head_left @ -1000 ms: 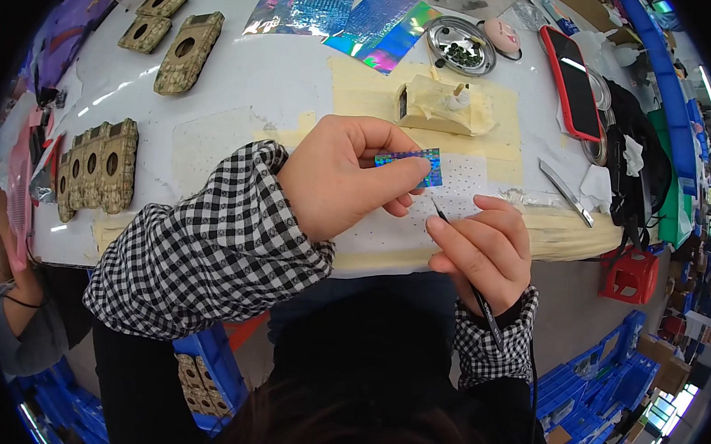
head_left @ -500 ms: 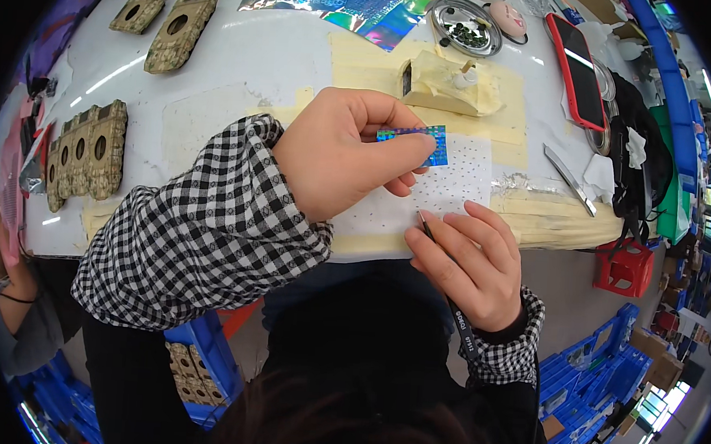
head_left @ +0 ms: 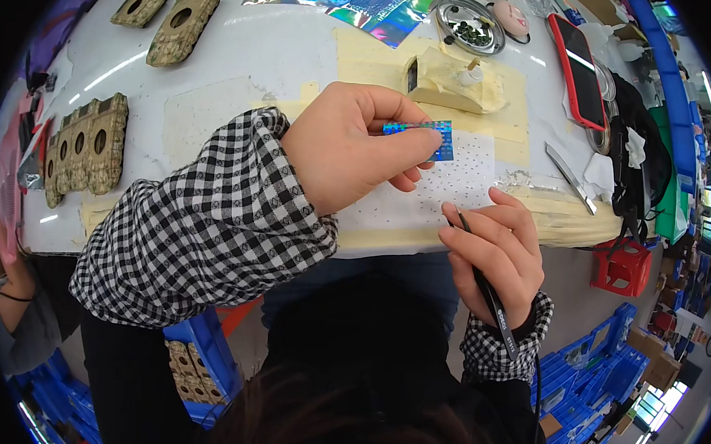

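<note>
Left of the left hand (head_left: 360, 145), four camouflage cases (head_left: 112, 162) are lying side by side; that hand is pinching one blue piece (head_left: 445, 148). The right hand (head_left: 504, 251) is gripping black tweezers (head_left: 491, 294); beyond it, one round dish (head_left: 487, 20) is holding dark bits (head_left: 469, 35).

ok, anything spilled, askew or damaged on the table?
No clear damage. Dark specks dot the white sheet by the left hand; could pass for spillage, though maybe deliberate. Yellow tape right of the sheet looks wrinkled.
</note>
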The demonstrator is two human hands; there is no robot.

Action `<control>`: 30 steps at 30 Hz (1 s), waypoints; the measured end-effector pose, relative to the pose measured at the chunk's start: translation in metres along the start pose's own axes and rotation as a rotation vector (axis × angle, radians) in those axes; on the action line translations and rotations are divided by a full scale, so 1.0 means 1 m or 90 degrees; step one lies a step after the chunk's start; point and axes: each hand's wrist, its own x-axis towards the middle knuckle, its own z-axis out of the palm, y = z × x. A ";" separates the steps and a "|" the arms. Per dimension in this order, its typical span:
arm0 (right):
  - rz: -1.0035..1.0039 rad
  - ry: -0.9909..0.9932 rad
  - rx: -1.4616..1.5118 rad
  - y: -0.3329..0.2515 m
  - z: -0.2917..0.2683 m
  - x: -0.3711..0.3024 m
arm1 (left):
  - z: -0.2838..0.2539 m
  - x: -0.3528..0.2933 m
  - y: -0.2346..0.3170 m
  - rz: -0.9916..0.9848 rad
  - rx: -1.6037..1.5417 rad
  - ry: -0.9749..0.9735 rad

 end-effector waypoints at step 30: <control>0.031 0.164 0.111 0.021 0.020 0.015 | 0.001 -0.001 0.005 -0.061 -0.058 -0.030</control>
